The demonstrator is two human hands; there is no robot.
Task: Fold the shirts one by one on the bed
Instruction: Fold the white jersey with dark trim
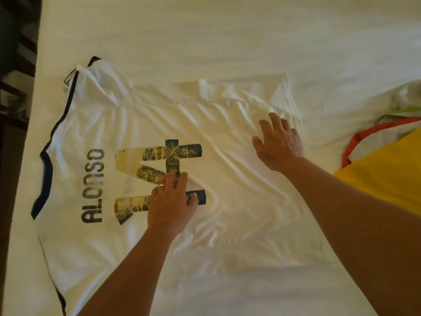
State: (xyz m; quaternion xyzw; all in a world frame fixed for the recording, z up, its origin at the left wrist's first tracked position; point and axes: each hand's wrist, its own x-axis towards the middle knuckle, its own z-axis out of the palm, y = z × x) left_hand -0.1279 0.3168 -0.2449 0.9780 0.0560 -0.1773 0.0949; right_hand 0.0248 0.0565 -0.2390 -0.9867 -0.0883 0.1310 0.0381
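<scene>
While the white jersey (141,137) lies spread back-up across the bed (227,37), both hands rest flat on it, fingers straight and gripping nothing — the left hand (170,204) on the printed number, the right hand (279,142) nearer the hem. This looks like smoothing before the first fold; next, a side edge needs pinching and carrying over. Right of the jersey lies a yellow shirt (387,176) — beyond the collar, dark furniture (13,87).
</scene>
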